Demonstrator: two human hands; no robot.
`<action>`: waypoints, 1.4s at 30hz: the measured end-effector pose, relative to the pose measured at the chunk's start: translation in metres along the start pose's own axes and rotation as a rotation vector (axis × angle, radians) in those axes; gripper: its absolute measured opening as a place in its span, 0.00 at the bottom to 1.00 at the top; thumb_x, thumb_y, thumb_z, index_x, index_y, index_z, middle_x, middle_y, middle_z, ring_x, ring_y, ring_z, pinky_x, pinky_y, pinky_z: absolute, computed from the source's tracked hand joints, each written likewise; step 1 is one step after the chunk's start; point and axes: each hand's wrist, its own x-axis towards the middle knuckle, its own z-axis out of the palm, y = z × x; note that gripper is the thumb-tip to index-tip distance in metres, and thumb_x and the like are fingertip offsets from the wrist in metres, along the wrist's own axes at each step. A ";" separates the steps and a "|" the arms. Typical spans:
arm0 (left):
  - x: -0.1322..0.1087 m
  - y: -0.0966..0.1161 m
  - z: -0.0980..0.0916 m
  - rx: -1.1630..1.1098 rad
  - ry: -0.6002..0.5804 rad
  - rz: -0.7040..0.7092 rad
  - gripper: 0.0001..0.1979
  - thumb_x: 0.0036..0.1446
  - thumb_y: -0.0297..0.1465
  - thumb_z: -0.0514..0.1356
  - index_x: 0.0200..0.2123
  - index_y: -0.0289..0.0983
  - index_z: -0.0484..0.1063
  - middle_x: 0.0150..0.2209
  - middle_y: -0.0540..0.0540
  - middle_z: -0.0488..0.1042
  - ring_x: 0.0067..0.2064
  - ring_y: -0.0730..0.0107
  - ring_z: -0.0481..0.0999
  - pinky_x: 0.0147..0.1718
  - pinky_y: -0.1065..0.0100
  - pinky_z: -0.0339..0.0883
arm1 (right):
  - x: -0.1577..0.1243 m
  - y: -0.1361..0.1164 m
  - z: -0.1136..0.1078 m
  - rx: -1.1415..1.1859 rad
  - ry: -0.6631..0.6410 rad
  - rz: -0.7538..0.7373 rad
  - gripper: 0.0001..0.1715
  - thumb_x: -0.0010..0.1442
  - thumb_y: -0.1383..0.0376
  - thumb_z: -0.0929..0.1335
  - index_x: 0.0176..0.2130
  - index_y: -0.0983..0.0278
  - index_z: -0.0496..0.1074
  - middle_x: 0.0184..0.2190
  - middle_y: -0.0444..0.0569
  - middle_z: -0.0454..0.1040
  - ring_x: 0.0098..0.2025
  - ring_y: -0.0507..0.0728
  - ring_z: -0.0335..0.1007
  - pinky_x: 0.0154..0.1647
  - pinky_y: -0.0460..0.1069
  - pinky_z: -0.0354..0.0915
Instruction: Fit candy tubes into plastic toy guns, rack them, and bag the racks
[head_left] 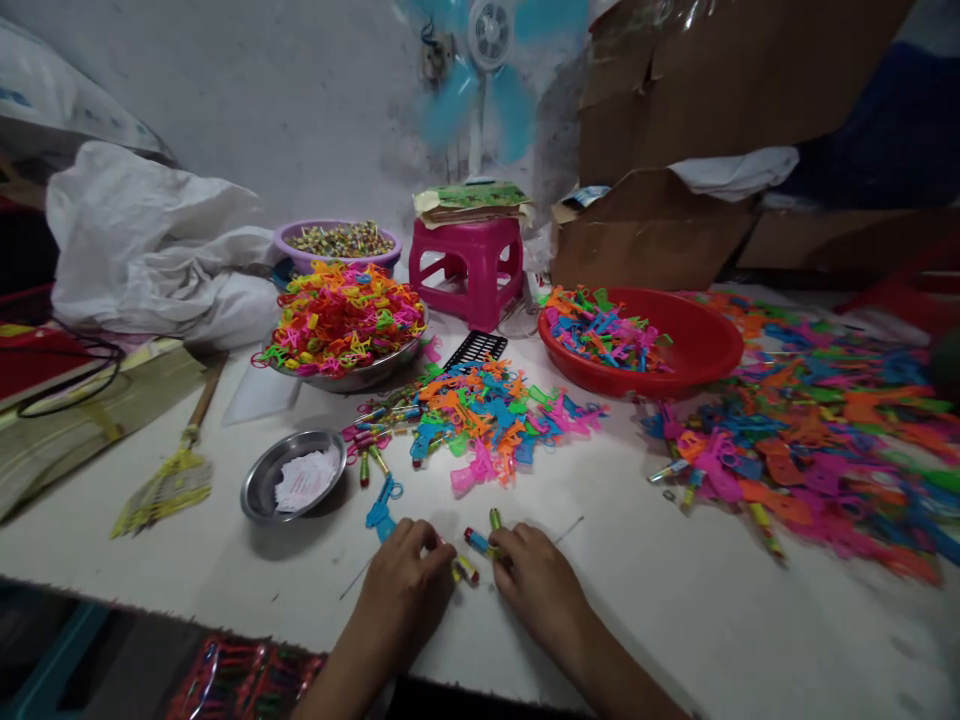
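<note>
My left hand point(409, 575) rests low over the white table with its fingers curled together, and what lies under them is mostly hidden. Beside its fingertips lies a small yellow tube with a red end point(466, 570). With finger and thumb closed, my right hand point(541, 580) grips a small green-and-yellow tube point(495, 520). A blue tube with a red end point(478, 542) lies against those fingers. Just beyond my left hand is a blue toy gun point(381, 512) with a ring.
A steel bowl point(255, 490) holds paper slips. Colourful toy guns point(495, 410) are heaped mid-table, with more point(810, 450) at right. Behind stand a red basin point(705, 345), a heaped metal bowl point(375, 370), a pink stool point(480, 265) and a fan point(491, 40). A yellow fly swatter point(165, 490) lies left.
</note>
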 end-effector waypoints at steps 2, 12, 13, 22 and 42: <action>-0.007 0.005 0.002 -0.006 -0.084 -0.084 0.13 0.51 0.21 0.51 0.34 0.41 0.72 0.31 0.45 0.68 0.33 0.65 0.68 0.29 0.68 0.62 | -0.003 0.000 0.003 -0.031 0.034 0.015 0.15 0.51 0.75 0.63 0.38 0.64 0.72 0.33 0.52 0.71 0.38 0.59 0.66 0.40 0.51 0.62; 0.008 0.013 -0.002 -0.196 -0.078 -0.502 0.09 0.52 0.26 0.51 0.37 0.36 0.66 0.31 0.45 0.70 0.34 0.65 0.70 0.33 0.67 0.62 | -0.003 0.010 0.018 -0.046 0.265 0.029 0.11 0.49 0.74 0.64 0.34 0.64 0.71 0.28 0.49 0.71 0.33 0.57 0.67 0.35 0.48 0.63; 0.009 0.010 -0.004 -0.203 -0.079 -0.536 0.10 0.51 0.25 0.51 0.39 0.35 0.65 0.29 0.46 0.71 0.32 0.65 0.70 0.31 0.67 0.61 | -0.003 0.017 0.018 -0.053 0.312 0.026 0.11 0.48 0.74 0.64 0.33 0.64 0.71 0.27 0.49 0.71 0.32 0.57 0.67 0.35 0.48 0.63; 0.043 0.019 0.002 -0.118 -0.177 0.104 0.09 0.52 0.23 0.50 0.31 0.37 0.69 0.35 0.44 0.70 0.39 0.65 0.68 0.39 0.66 0.61 | -0.009 0.038 0.009 0.035 0.396 0.004 0.11 0.49 0.72 0.62 0.32 0.64 0.71 0.27 0.48 0.71 0.31 0.55 0.68 0.34 0.48 0.63; 0.056 0.030 0.006 -0.575 -0.166 -0.171 0.05 0.38 0.25 0.58 0.21 0.37 0.63 0.30 0.44 0.66 0.40 0.58 0.66 0.43 0.59 0.58 | -0.005 0.043 0.000 0.370 0.428 0.126 0.12 0.49 0.68 0.62 0.34 0.64 0.72 0.28 0.47 0.74 0.27 0.52 0.69 0.31 0.46 0.66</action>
